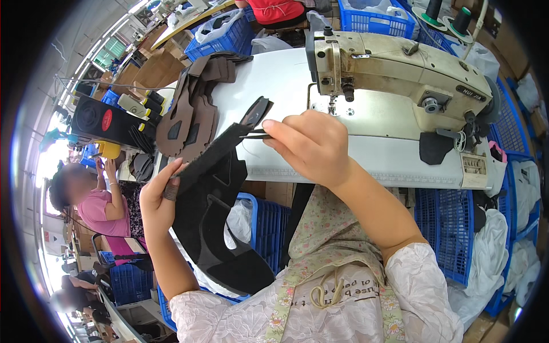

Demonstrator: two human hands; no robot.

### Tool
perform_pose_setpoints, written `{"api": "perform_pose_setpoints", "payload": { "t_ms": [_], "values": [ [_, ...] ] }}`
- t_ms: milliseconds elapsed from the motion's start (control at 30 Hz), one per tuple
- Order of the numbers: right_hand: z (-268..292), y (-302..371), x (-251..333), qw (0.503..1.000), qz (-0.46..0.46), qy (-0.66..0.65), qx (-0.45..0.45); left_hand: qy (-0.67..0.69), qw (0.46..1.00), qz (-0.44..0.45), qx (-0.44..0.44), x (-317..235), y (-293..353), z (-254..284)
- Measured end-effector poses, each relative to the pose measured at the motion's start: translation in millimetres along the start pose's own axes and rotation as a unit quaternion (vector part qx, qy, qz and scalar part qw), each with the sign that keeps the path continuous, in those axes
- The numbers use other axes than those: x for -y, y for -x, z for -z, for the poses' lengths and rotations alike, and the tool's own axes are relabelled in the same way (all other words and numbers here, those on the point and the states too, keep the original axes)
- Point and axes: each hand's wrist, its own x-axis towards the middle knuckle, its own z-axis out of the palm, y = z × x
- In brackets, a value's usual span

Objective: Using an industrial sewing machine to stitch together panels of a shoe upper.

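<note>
"Left hand [157,197], what's it doing?"
"Pinching the black piece [200,191] by its edge, left and in front of the sewing machine [394,57]."
"Right hand [314,146]?"
"In front of the machine, pinching a small dark tool [260,135] near the piece's upper end."
"Brown pieces [206,111]?"
"Piled on the counter [274,74], left of the machine."

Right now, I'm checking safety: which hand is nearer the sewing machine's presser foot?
Right. The right hand is just below the presser foot in view; the left hand is farther, to its lower left.
</note>
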Motion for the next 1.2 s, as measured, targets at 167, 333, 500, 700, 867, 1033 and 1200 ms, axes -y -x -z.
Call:
{"api": "perform_pose_setpoints", "payload": {
  "t_ms": [167, 333, 500, 700, 867, 1033, 1200],
  "values": [
    [1.2, 5.5, 2.4, 1.0, 0.028, -0.013, -0.005, -0.007, 1.0, -0.028, 0.013, -0.2, 2.8, 0.1],
    [7.7, 7.2, 7.6, 0.999, 0.032, -0.027, -0.003, 0.026, 0.996, -0.087, 0.023, 6.0, 4.8, -3.6],
    [19.7, 4.8, 12.2, 0.998, 0.053, -0.019, 0.028, 0.031, 0.989, -0.144, 0.032, 11.7, 6.5, -7.0],
    [51.7, 29.3, 16.1, 0.993, 0.06, -0.044, 0.091, -0.026, 0.979, -0.199, 0.026, -6.1, 9.5, -6.7],
    [72.7, 54.6, 19.6, 0.989, 0.012, -0.06, 0.134, -0.091, 0.973, -0.206, 0.041, -11.3, 13.8, -15.3],
    [85.6, 55.2, 32.3, 0.985, -0.017, -0.072, 0.155, -0.109, 0.978, -0.174, 0.043, -15.6, 28.0, -9.7],
    [69.9, 37.0, 54.9, 0.973, -0.034, -0.146, 0.175, -0.047, 0.996, -0.077, 0.004, -18.6, -5.7, -22.3]
  ]
}}
